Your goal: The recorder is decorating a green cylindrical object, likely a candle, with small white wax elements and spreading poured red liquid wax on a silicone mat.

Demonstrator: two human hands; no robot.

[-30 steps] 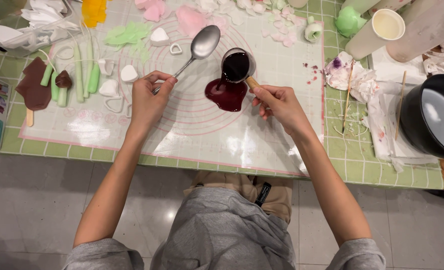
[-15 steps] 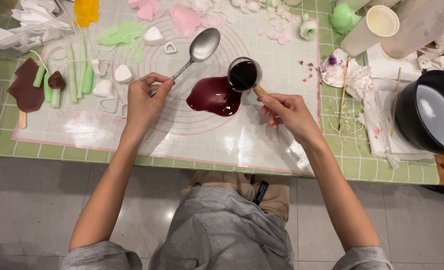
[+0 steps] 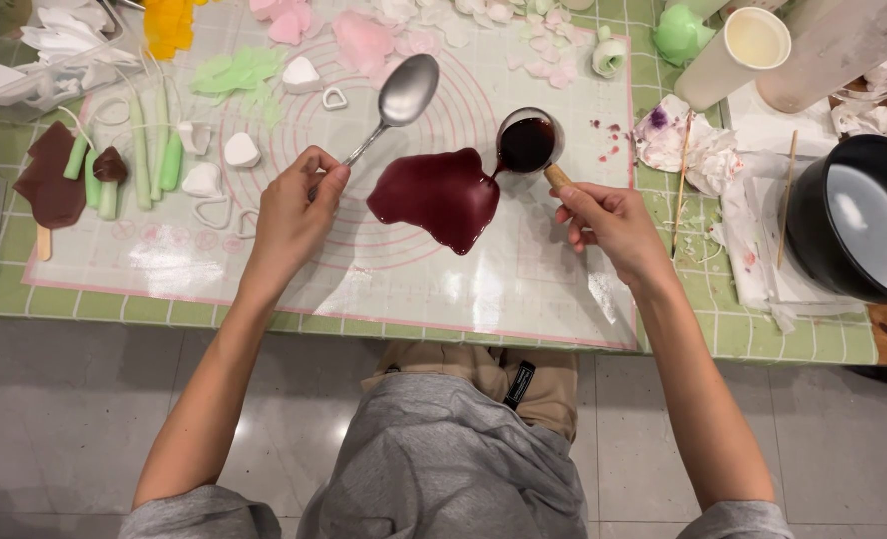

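Right hand [image 3: 608, 222] closed round the wooden handle of a small metal pot [image 3: 528, 143], tipped toward a glossy, dark red puddle [image 3: 436, 196] of irregular outline on the translucent silicone mat [image 3: 383, 279]. Left hand [image 3: 292, 215] pinching the thin stem of a shiny steel spoon [image 3: 403, 95], bowl raised just above the puddle's far edge. White heart-shaped pieces [image 3: 241, 150] and pale green sticks [image 3: 154, 140] farther left on the mat
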